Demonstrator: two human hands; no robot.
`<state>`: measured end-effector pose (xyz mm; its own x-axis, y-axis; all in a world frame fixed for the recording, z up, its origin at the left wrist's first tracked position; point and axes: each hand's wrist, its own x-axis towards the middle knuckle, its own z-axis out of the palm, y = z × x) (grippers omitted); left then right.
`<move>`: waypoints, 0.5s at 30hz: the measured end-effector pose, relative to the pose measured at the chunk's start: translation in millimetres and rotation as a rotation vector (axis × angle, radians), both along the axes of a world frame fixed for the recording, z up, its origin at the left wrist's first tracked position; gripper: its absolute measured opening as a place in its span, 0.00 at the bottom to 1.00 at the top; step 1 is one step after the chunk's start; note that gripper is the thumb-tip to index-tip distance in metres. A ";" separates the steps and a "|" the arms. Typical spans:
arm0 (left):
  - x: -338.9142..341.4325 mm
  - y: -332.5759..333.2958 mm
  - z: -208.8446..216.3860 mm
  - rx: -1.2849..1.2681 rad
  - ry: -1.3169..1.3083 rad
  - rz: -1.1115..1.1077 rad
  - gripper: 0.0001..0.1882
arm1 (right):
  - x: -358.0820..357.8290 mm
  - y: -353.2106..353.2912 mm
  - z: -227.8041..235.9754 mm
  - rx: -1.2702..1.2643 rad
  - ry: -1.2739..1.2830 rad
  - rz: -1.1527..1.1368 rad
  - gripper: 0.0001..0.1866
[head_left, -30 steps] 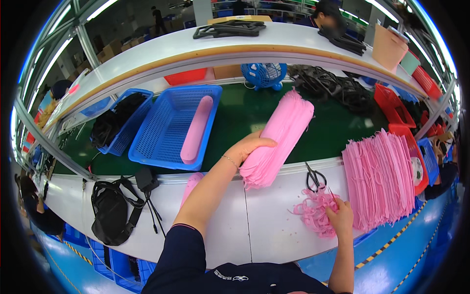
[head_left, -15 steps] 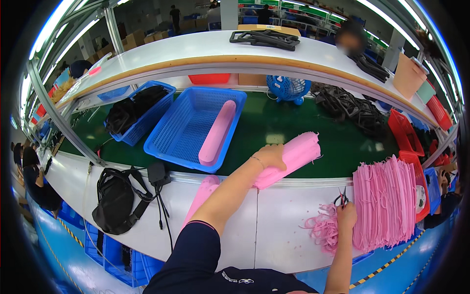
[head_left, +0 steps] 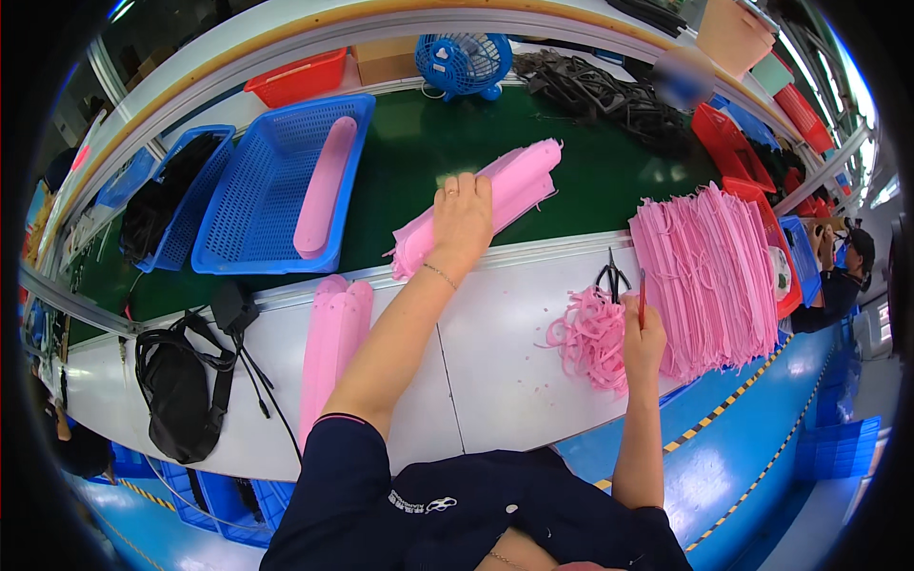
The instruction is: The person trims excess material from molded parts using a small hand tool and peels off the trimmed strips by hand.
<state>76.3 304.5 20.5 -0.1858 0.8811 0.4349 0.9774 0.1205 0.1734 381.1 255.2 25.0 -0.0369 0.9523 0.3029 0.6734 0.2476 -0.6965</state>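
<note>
On the green belt lies a bundle of long pink strips [head_left: 519, 181], slanting up to the right. My left hand [head_left: 464, 214] is laid over its middle, fingers bent down across it. At the right of the white table, my right hand [head_left: 644, 333] is closed round a slim red pen-like stick [head_left: 642, 297], held upright. Just left of that hand, black-handled scissors [head_left: 612, 278] lie by a heap of thin pink trimmings [head_left: 588, 338]. A tall stack of fringed pink strips [head_left: 705, 285] stands to its right.
A blue basket [head_left: 217, 233] holds one pink strip [head_left: 326, 188]. More pink strips [head_left: 333, 333] lie left of my forearm. A black bag [head_left: 186, 390], a cabled adapter [head_left: 234, 306], a blue fan [head_left: 464, 65], black frames [head_left: 609, 95] and red bins [head_left: 728, 143] surround the work area.
My view has tilted and shifted, so the scene sits higher and further left. My right hand has come away from the scissors with the red stick. My left hand stays on the bundle.
</note>
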 end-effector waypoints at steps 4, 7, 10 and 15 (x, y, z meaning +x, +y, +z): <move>29.4 -35.2 42.4 -0.069 -0.790 -0.198 0.28 | -19.5 -10.6 28.4 -0.325 0.575 0.147 0.16; 58.2 -62.6 58.0 -0.182 -1.819 -0.634 0.33 | -32.0 -12.3 56.0 -0.461 0.987 0.262 0.18; 72.2 -77.2 62.3 -0.155 -1.920 -0.654 0.34 | -49.0 -11.3 73.6 -0.518 1.056 0.355 0.19; 78.1 -92.4 59.1 -0.137 -2.030 -0.603 0.32 | -74.1 -17.3 62.6 -0.487 0.880 0.340 0.22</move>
<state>154.5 212.1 79.6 0.0503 0.9986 -0.0144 -0.6016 0.0418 0.7977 307.0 237.9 87.6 -0.2773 0.9590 -0.0591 -0.1680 -0.1090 -0.9797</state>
